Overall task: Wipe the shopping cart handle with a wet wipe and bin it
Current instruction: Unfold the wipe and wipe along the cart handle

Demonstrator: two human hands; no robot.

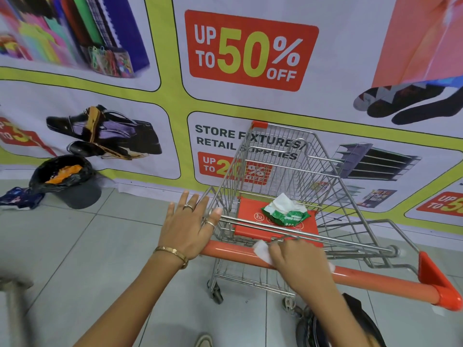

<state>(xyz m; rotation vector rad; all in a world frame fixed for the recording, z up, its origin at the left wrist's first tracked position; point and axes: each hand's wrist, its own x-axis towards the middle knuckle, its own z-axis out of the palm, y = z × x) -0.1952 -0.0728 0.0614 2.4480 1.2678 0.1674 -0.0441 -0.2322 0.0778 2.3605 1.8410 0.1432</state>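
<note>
The orange cart handle runs from lower middle to lower right across a wire shopping cart. My right hand presses a white wet wipe flat onto the handle near its left part. My left hand rests at the handle's left end with fingers spread, holding nothing. A green pack of wipes, one sheet sticking out, lies on the red child seat flap. A dark bin with a black liner stands on the floor at the left, by the wall.
A large sale banner covers the wall right behind the cart. A blue wrapper lies on the tiles beside the bin. A dark bag sits at the lower right near my arm. Grey floor tiles stretch between me and the bin.
</note>
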